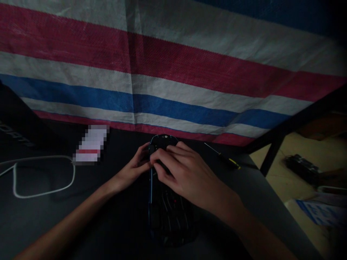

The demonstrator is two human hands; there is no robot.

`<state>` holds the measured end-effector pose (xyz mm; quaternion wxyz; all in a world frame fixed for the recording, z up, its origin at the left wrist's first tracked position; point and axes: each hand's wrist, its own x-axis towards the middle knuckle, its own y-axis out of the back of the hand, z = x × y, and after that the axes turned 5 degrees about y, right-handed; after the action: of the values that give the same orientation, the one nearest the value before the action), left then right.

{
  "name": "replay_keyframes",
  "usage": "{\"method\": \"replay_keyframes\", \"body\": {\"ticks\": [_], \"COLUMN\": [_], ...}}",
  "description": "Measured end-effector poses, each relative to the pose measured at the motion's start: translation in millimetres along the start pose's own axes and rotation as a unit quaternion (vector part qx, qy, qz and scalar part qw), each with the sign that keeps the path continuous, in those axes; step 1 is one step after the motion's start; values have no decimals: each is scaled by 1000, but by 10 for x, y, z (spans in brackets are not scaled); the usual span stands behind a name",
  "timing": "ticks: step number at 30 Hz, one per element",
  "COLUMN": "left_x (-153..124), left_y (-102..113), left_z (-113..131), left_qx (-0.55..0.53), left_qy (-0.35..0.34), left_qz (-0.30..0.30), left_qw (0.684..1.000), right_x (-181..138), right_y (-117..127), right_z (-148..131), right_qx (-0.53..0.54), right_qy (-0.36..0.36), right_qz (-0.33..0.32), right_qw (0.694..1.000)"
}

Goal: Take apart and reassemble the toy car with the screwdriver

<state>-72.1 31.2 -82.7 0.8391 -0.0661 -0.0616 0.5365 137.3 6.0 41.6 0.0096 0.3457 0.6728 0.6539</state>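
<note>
A black toy car chassis with a blue edge (pixel 165 213) lies lengthwise on the dark table (pixel 114 224), its front end pointing away from me. My left hand (pixel 134 169) grips the car's left side near the front, fingers curled against it. My right hand (pixel 180 171) lies across the top of the front half, fingers bent and pressed down on a part that I cannot make out. Dim light hides the details under my fingers.
A yellow-handled screwdriver (pixel 223 157) lies right of the car. A white cable (pixel 40 177) loops at the left, beside a blurred white card (pixel 90 144). A red, white and blue striped tarp (pixel 173 72) hangs behind. The table's edge and black leg (pixel 273 151) are at the right.
</note>
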Motion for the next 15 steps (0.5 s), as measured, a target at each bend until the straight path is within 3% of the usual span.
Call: {"method": "replay_keyframes", "body": {"ticks": [5,15], "left_x": [12,50], "left_y": [17,25], "left_z": [-27,-77], "left_qx": [10,26], "left_qy": [6,-9], "left_qz": [3,11], "left_qw": [1000,1000], "right_x": [-13,-8], "right_y": [-58,-34], "right_z": [61,25], "right_qx": [-20,10], "right_qy": [-18,-26], "right_qz": [35,6], "right_qw": [999,1000]}}
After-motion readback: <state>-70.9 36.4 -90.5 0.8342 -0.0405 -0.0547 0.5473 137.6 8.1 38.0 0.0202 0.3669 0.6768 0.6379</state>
